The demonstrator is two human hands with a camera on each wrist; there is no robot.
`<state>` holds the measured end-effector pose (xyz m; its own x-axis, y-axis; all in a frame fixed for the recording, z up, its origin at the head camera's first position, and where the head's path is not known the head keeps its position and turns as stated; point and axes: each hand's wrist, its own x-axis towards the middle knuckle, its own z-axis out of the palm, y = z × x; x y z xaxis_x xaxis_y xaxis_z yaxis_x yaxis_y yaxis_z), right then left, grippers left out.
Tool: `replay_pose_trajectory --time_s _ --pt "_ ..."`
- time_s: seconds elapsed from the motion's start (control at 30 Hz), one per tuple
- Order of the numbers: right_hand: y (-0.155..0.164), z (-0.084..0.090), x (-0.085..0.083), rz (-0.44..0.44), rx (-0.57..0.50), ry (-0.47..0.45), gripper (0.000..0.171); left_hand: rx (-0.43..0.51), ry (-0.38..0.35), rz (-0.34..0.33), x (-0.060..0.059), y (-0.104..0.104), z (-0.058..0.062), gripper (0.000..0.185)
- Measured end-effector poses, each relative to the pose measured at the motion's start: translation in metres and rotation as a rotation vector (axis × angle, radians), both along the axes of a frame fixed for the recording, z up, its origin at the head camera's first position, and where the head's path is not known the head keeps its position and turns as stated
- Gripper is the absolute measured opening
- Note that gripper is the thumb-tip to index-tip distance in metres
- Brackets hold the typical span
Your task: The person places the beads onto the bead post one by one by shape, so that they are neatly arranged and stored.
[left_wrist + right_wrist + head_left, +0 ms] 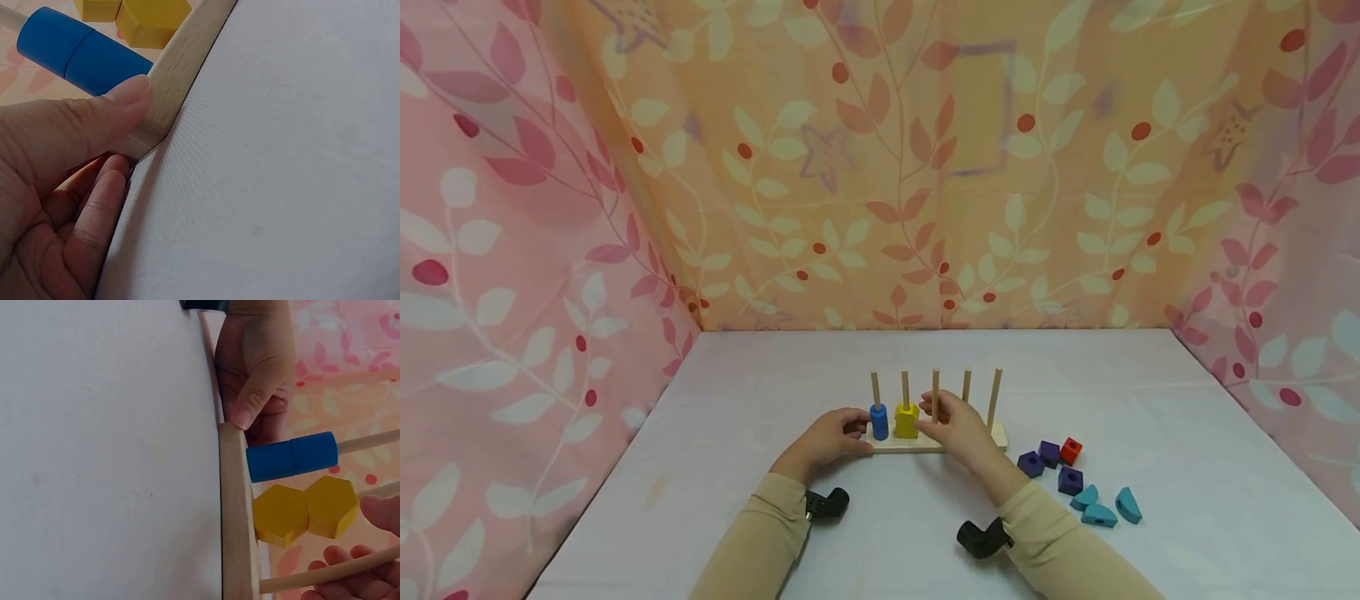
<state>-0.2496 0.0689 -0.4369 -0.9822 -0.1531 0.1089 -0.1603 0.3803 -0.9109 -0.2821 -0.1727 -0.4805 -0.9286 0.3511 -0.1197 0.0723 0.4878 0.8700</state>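
Observation:
A wooden base (898, 444) with five upright pegs stands mid-table. Two blue cylinders (879, 422) sit on the first peg and two yellow hexagon blocks (907, 421) on the second. My left hand (848, 430) grips the base's left end, thumb on the wood (181, 62) just below the blue cylinders (81, 50). My right hand (934, 417) hovers at the third peg (936, 392), fingers loosely curled beside it. Its thumb tip (381, 512) is at the top of the upper yellow block (331, 505), and the hand holds nothing.
Loose blocks lie right of the base: purple ones (1048, 454), a red cube (1071, 451) and teal curved pieces (1105, 506). Leaf-patterned cloth walls close in the white table (1150, 400) at the back and both sides.

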Motion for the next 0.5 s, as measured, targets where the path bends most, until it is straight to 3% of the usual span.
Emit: replay_pose_trajectory --time_s 0.27,0.5 --pt "0.019 0.013 0.012 0.078 -0.054 -0.055 0.051 -0.003 -0.023 0.008 -0.002 -0.001 -0.003 0.053" --pt "0.04 0.029 0.02 0.132 0.002 0.003 0.046 0.0 -0.013 0.002 -0.003 -0.002 -0.004 0.052"
